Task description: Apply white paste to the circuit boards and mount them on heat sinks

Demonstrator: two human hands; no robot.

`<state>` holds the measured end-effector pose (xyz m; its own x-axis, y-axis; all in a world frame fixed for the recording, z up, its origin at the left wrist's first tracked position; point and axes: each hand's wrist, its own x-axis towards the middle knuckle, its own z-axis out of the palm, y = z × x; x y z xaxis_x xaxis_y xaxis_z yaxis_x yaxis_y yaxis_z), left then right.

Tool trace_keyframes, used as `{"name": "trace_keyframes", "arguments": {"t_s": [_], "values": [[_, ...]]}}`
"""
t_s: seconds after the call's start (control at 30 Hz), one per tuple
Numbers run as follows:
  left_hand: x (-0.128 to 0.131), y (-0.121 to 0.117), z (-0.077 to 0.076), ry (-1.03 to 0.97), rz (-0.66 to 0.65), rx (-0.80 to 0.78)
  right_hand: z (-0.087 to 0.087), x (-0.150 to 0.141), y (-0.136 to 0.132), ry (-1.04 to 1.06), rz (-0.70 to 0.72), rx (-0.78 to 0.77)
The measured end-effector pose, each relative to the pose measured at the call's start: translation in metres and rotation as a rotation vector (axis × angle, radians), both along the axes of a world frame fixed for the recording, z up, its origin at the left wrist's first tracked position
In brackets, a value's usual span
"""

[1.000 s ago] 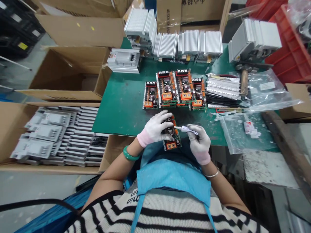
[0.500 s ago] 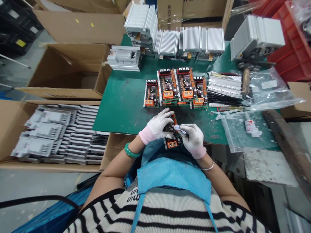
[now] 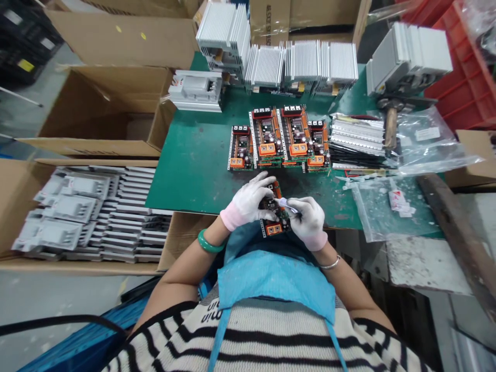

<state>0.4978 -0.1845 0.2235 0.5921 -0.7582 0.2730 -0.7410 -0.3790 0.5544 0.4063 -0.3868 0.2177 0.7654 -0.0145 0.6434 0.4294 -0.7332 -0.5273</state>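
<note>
- Left hand (image 3: 248,202): part-closed, fingers and thumb on circuit board (image 3: 276,213) at its 9 o'clock side.
- Right hand (image 3: 308,219): closed round small tube (image 3: 289,205), nozzle toward 10 o'clock over board.
- Board: 6 o'clock of stacked boards (image 3: 297,132).

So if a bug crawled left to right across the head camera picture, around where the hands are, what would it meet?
Stacked grey parts → green bangle → left hand → circuit board → right hand → lower clear bag → long dark bar. The little tube overlaps the board, so I left it out.
</note>
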Motion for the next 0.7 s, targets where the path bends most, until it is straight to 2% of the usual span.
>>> {"name": "trace_keyframes", "arguments": {"t_s": [0.23,0.4,0.47,0.57,0.7], "values": [[0.000,0.002,-0.003,-0.071,0.000,-0.036,0.006,-0.001,-0.004,0.060,0.038,0.180],[0.000,0.003,0.001,-0.140,0.010,-0.005,0.007,-0.008,-0.006,0.153,-0.036,0.486],[-0.003,0.003,0.004,-0.162,0.034,0.025,0.007,-0.015,-0.008,0.175,-0.050,0.553],[-0.013,0.003,0.005,-0.199,0.067,0.005,0.007,-0.027,-0.011,0.205,-0.052,0.567],[-0.028,0.001,0.001,-0.169,0.000,-0.001,0.005,-0.039,-0.015,0.234,-0.033,0.475]]}}
